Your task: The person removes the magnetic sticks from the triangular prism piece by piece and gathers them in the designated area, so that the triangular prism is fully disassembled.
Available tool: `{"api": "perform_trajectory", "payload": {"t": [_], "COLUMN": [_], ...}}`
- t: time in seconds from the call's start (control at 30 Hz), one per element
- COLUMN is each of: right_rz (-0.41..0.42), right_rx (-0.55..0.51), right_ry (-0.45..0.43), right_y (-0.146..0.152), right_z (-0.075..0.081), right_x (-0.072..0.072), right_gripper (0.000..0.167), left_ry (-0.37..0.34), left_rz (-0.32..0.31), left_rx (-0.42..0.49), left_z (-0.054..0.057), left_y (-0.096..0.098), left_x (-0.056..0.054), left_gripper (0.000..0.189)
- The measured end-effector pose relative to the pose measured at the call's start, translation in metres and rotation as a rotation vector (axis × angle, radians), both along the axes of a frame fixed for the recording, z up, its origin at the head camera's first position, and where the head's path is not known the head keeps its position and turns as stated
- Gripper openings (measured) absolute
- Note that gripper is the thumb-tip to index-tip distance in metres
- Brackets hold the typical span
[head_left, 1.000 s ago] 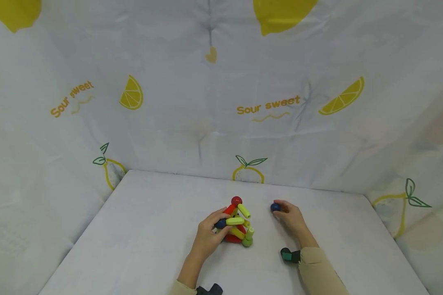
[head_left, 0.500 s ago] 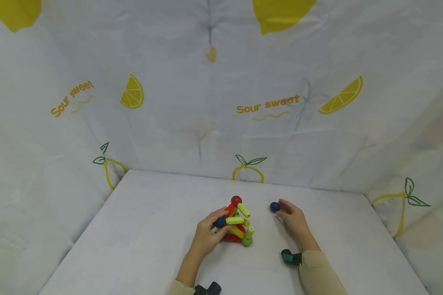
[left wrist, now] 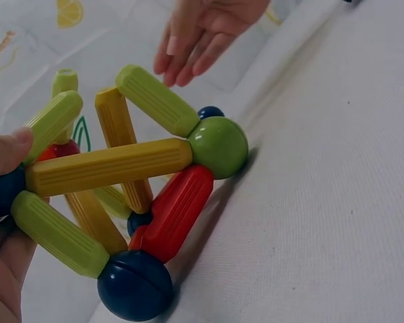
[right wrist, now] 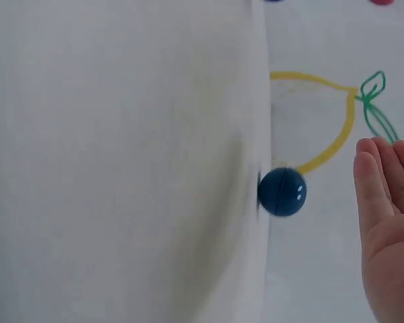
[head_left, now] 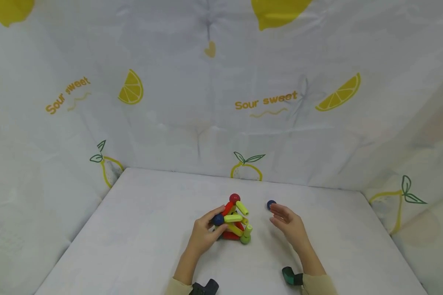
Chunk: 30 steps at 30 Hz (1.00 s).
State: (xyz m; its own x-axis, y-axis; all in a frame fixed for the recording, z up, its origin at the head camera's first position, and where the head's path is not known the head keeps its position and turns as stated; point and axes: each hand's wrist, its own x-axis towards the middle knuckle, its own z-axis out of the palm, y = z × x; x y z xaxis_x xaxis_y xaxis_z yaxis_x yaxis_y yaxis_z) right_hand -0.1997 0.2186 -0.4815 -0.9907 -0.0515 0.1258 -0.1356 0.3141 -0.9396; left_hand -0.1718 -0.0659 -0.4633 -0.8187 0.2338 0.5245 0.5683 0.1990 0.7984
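Note:
My left hand grips a magnetic stick-and-ball structure at a dark blue corner ball, thumb and fingers around it. Yellow, red and lime rods join its balls. A red ball tops the structure, and a green ball and another blue ball sit at its base on the table. Some light green rods have a free end. To the right, my right hand hovers with extended fingers, holding nothing. Beyond its fingertips a loose blue ball rests on the table, partly covered by the hand in the head view.
The white tabletop runs back to a hanging white cloth with lemon prints. Dark wrist camera mounts stick out from both wrists, low over the table.
My right hand has let go of the loose blue ball and drawn back toward me, fingers opening. The ball stays behind on the table. The left hand keeps its hold on the structure.

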Motion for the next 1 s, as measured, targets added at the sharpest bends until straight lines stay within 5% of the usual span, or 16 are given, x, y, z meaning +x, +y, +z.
{"api": "perform_trajectory", "payload": {"t": [0.37, 0.57, 1.0], "right_rz": [0.117, 0.169, 0.015], "right_rx": [-0.069, -0.075, 0.034], "right_ry": [0.025, 0.089, 0.128], "right_y": [-0.046, -0.062, -0.083], "right_z": [0.020, 0.024, 0.029], "right_x": [0.034, 0.041, 0.044], "right_gripper": [0.034, 0.029, 0.037], "left_ry": [-0.085, -0.058, -0.045], "left_rz": [0.016, 0.024, 0.019], "left_rx": [0.016, 0.018, 0.005], "left_z": [-0.002, -0.001, 0.004], "left_y": [0.003, 0.004, 0.003], "left_x": [0.001, 0.001, 0.004], "left_gripper": [0.047, 0.046, 0.046]}}
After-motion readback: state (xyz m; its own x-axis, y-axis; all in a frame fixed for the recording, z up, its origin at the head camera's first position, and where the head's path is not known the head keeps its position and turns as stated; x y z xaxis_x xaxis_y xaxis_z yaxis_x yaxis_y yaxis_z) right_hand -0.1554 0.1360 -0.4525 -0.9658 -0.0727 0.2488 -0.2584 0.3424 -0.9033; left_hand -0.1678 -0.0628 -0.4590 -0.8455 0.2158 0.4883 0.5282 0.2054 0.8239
